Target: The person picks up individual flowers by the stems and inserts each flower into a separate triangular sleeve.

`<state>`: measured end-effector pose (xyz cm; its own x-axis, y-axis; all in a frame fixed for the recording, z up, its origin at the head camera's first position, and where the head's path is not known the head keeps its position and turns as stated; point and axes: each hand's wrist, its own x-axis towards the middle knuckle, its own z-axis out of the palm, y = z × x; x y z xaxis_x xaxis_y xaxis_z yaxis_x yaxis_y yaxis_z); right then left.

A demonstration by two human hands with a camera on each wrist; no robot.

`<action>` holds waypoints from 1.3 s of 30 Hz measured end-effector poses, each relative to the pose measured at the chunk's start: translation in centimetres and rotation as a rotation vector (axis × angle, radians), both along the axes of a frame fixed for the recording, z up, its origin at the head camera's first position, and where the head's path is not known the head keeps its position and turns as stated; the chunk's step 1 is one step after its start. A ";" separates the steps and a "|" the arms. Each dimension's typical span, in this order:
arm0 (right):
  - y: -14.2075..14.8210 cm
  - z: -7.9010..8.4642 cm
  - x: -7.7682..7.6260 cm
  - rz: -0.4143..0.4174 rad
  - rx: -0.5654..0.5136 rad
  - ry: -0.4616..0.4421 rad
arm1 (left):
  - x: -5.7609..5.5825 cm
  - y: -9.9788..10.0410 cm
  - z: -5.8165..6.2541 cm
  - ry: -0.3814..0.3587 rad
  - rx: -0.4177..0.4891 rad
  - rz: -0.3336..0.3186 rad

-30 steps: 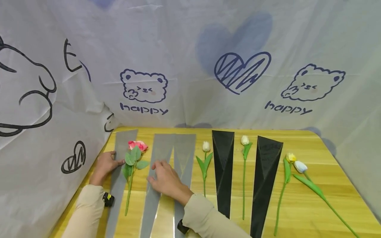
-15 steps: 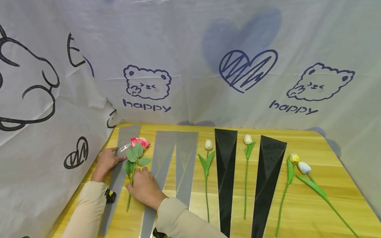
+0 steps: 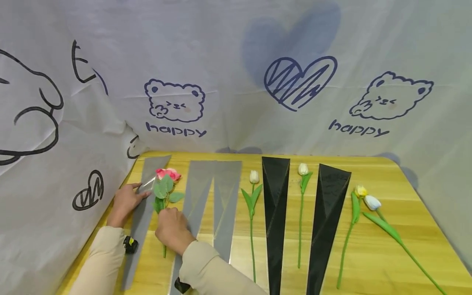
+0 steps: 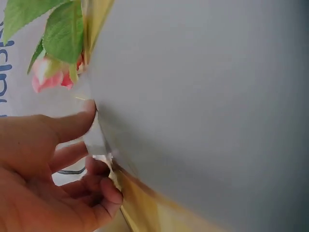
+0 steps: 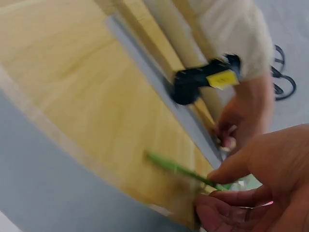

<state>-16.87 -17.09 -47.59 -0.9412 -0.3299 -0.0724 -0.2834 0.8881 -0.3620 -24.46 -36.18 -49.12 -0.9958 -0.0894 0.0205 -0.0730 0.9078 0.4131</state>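
At the table's left, my left hand (image 3: 125, 200) pinches the edge of a grey flower sleeve (image 3: 141, 225), which catches a bright glint near the fingers. The left wrist view has the thumb on the sleeve's rim and the other fingers curled at its edge. An artificial pink rose (image 3: 167, 175) with green leaves lies just right of that sleeve, its head overlapping the sleeve's side. My right hand (image 3: 173, 229) pinches the rose's stem below the leaves. In the right wrist view the stem (image 5: 174, 166) sticks out from between thumb and fingers, somewhat blurred.
Two more grey sleeves (image 3: 226, 196) lie right of the rose, one partly under the right arm. Farther right are a white tulip (image 3: 254, 177), a black sleeve (image 3: 274, 205), another white tulip (image 3: 303, 169), a second black sleeve (image 3: 328, 205), and yellow and pale blue tulips (image 3: 372, 202).
My right hand has moved left from the grey sleeves onto the rose's stem and taken hold of it. The left hand stays at the leftmost sleeve, whose surface now shows a glint.
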 end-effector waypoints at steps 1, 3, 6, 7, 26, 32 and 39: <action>0.3 0.1 -0.2 -0.005 -0.018 -0.008 | 0.1 -0.1 -0.1 0.018 0.008 0.005; 1.1 0.3 -0.6 -0.021 -0.064 -0.026 | 0.3 -0.2 -0.2 0.050 0.016 0.013; 2.9 0.5 -1.1 -0.023 -0.153 -0.044 | 0.6 -0.3 -0.2 0.075 0.043 0.044; 3.6 0.6 -1.3 -0.028 -0.180 -0.042 | 0.7 -0.3 -0.1 0.082 0.045 0.045; 25.0 4.2 -4.5 -0.173 -0.417 0.130 | -0.1 5.9 4.1 0.081 0.183 -0.122; 30.4 4.8 -4.7 -0.266 -0.435 0.081 | -0.4 9.5 5.8 0.013 0.385 -0.182; 34.0 4.3 -5.2 -0.342 -0.453 -0.004 | -0.3 13.0 5.9 -0.056 0.577 -0.268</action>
<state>-22.09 16.90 -43.32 -1.0000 -0.0056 0.0015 -0.0049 0.6845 -0.7290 -24.81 -23.13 -43.19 -0.9832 0.1822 -0.0093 0.0904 0.5304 0.8429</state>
